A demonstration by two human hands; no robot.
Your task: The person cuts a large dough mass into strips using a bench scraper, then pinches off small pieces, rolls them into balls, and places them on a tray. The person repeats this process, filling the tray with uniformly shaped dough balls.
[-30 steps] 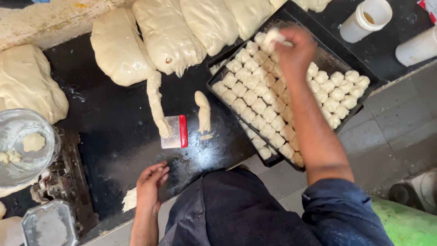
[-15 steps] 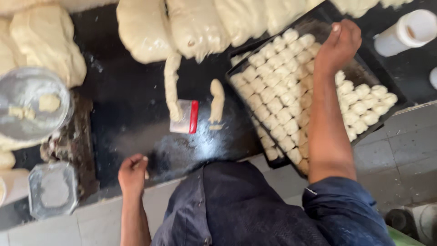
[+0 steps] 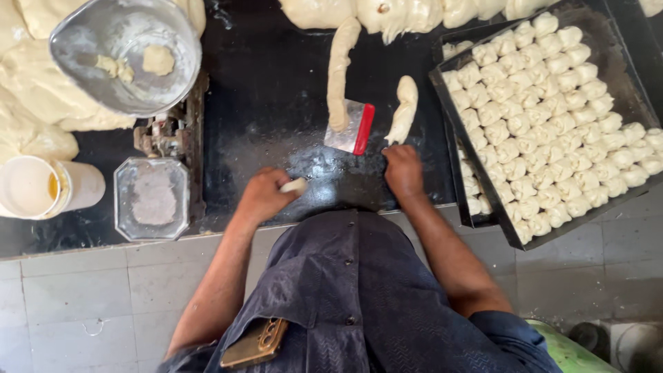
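My right hand (image 3: 402, 170) has come back from the tray (image 3: 625, 65) to the black bench (image 3: 276, 76); it now rests there, fingers loose and holding nothing, just below the short dough strip (image 3: 404, 107). My left hand (image 3: 266, 195) is closed around a small dough piece (image 3: 294, 185) at the bench's near edge. The red-handled scraper (image 3: 352, 128) lies between the long dough rope (image 3: 340, 69) and the short strip. The tray, at right, holds rows of shaped dough pieces (image 3: 552, 117). A scale bowl (image 3: 124, 52) sits far left.
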